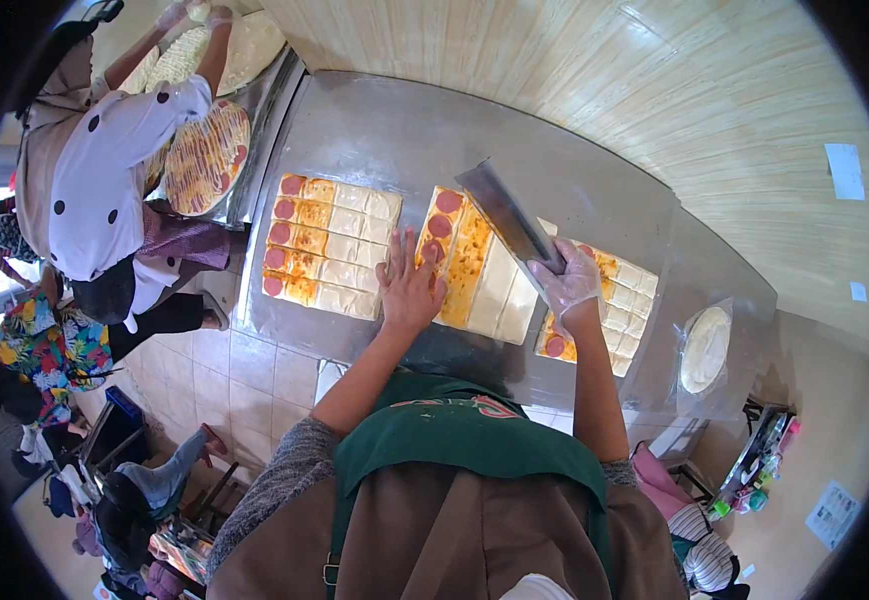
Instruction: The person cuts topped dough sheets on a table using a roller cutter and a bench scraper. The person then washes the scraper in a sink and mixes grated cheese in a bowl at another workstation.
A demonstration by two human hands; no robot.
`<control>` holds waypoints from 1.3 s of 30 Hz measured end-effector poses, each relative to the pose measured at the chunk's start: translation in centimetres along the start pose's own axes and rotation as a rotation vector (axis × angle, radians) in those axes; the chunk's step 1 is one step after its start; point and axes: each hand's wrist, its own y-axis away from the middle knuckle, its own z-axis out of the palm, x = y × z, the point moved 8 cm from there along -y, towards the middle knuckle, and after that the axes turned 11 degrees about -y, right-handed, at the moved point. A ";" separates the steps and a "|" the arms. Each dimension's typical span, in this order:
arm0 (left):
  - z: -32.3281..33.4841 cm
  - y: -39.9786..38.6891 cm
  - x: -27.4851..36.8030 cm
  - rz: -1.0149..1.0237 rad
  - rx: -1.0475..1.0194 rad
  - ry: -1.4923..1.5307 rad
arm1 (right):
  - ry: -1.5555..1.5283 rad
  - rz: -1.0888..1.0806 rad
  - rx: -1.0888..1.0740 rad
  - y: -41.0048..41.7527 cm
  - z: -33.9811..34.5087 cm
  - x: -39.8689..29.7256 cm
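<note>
My bare left hand [413, 291] lies palm down with its fingers spread, over the left edge of the middle topped dough slab [472, 255]. That slab has pepperoni-like red slices, an orange sauce band and pale bands. In a clear plastic glove, my right hand [571, 279] grips a wide, long metal blade [506, 214], slanting over the slab's upper right part. Whether the blade touches the dough is unclear. To the left sits a similar slab [329, 247] scored into rows. A third scored slab [626, 300] is partly hidden behind my right hand and forearm.
All three slabs rest on a metal worktop [374, 112] against a wood-patterned wall [554, 75]. A plastic-wrapped pale round [706, 349] lies at the right. On the left, a co-worker [104, 172] handles dough beside a round topped pizza [208, 161]. Other people are at lower left.
</note>
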 end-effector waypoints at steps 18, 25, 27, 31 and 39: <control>-1.8 3.8 -1.8 -0.021 0.048 -0.032 | -0.010 0.034 -0.031 0.7 0.2 -1.1; -0.4 5.2 -1.8 -0.003 -0.115 -0.056 | -0.155 0.007 -0.043 0.8 1.2 -0.2; -0.5 5.0 -1.8 -0.014 -0.113 -0.055 | -0.207 0.013 -0.041 0.9 1.5 -0.3; -0.5 4.9 -1.9 -0.013 -0.080 -0.051 | -0.197 0.021 -0.070 1.1 1.7 -0.8; -0.4 9.8 -1.7 0.067 -0.077 -0.063 | -0.087 0.002 -0.068 1.5 1.2 -0.6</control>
